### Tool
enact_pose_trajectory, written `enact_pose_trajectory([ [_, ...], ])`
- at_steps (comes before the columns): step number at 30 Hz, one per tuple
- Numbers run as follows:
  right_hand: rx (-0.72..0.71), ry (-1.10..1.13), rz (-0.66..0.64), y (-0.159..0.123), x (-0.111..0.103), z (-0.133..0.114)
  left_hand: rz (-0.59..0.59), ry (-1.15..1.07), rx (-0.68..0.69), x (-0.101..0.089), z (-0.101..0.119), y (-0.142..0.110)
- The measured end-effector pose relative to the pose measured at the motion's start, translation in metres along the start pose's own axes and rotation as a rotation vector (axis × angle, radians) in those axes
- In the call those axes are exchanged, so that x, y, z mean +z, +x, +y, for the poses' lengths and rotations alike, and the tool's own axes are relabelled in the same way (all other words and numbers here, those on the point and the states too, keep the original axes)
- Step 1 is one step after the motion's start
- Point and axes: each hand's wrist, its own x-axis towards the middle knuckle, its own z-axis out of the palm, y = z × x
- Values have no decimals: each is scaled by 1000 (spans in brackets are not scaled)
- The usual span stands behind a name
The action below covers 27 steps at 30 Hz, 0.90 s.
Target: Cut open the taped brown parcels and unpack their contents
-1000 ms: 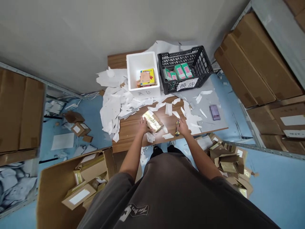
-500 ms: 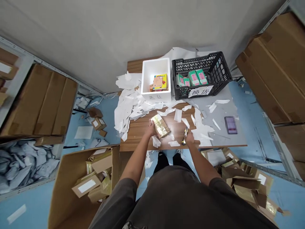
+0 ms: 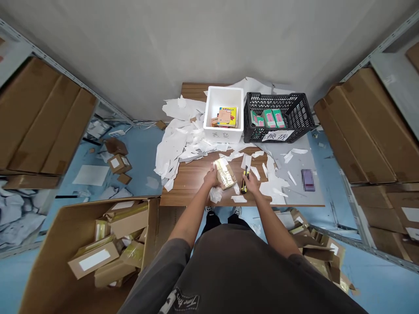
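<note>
My left hand point(image 3: 212, 175) grips the left side of a small taped cardboard box point(image 3: 225, 172), which rests on the wooden table point(image 3: 190, 183). Shiny clear tape covers much of its top. In my right hand point(image 3: 251, 182) is a yellow and black utility knife point(image 3: 244, 183), held just right of the box and apart from it. I cannot tell whether its blade is out. Torn white paper scraps point(image 3: 239, 199) lie around both hands.
Behind stand a white foam box point(image 3: 223, 136) with small packs and a black crate point(image 3: 278, 135) with green-and-pink boxes. Crumpled paper point(image 3: 170, 148) heaps at the left. A purple blurred item point(image 3: 308, 180) lies right. A big carton point(image 3: 152, 231) of parcels stands lower left; opened cartons point(image 3: 314, 248) lie lower right.
My right hand has brought the knife closer to the box, and the knife now points more upright. The left hand keeps its grip on the box. The whole view has shifted slightly.
</note>
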Motion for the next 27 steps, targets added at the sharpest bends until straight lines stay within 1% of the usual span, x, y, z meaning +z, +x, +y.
enact_pose_trajectory([
  [2,-31,-131,-128,5,11,-45,16,-2,-3,-1,0,-4],
  [5,-123,-295,-181,18,33,-106,34,-8,0,0,1,-8],
  [7,-113,-426,-202,29,47,-133,33,-20,10,2,1,-8],
  [9,-40,-557,-239,38,59,-148,24,-38,23,3,-1,-7],
  [11,15,-654,-276,44,67,-153,14,-54,41,4,-3,-6],
  [14,-7,-739,-301,47,72,-149,13,-73,67,6,-5,-6],
  [17,-39,-770,-287,46,75,-143,13,-74,88,6,-5,-6],
  [20,11,-772,-274,46,80,-142,2,-66,79,6,-4,-6],
  [23,21,-788,-299,51,85,-148,1,-72,76,5,-2,-6],
  [27,4,-828,-364,58,82,-159,-2,-54,51,4,-2,-7],
])
